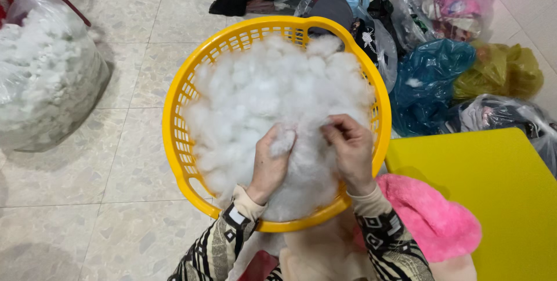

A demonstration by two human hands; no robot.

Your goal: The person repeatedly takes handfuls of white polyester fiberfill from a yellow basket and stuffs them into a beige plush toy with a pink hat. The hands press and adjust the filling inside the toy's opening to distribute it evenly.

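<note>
1. Right now both hands sit in the stuffing (pixel 272 101), a white fluffy heap filling the yellow basket (pixel 174 141) on the tiled floor (pixel 133 37)
2. Left hand (pixel 270 162) is curled closed on a tuft at the near side of the heap; right hand (pixel 351 150) pinches narrow on the fibre just beside it, fingertips bent in
3. To do this well, I judge small tufts are best: pull the hands apart gently so the clump opens up rather than tearing off in lumps
4. Keep the work over the basket so loose fibre falls back in, not on the floor
5. A pink plush piece (pixel 432 217) lies near the right forearm, by the yellow tabletop (pixel 493 188); a clear bag of more stuffing (pixel 46 72) stands well apart to the left
6. Plastic bags (pixel 432 78) of cloth crowd the floor beyond the basket
</note>
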